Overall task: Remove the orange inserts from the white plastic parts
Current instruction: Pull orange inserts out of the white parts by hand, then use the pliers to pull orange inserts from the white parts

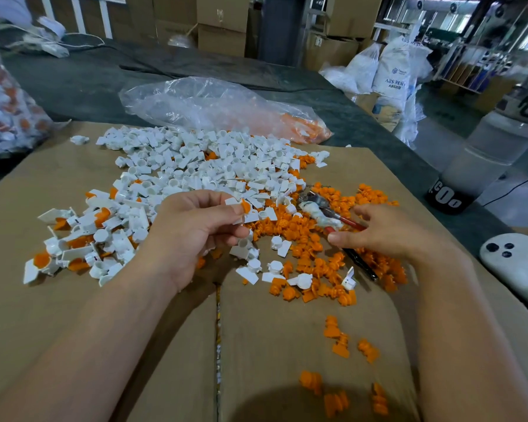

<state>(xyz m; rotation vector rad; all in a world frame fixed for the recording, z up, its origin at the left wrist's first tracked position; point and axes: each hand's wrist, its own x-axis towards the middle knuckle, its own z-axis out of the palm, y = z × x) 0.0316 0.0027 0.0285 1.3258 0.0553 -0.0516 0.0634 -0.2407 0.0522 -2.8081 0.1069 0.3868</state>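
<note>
While our left hand (192, 236) pinches an orange-plugged white plastic part (244, 215), our slack right hand (387, 233) must grip the red-handled metal pliers (323, 213).

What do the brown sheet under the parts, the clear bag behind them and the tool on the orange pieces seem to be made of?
Brown sheet: cardboard, matt, with a seam between flaps. Clear bag: thin plastic film, glossy and wrinkled. Tool: head looks like dull metal, one handle red, likely plastic-coated; white wrap hides the middle.

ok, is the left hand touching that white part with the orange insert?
Touching. The head view shows the left hand pinching the white part between thumb and fingertips, with the orange insert showing at its top.
</note>
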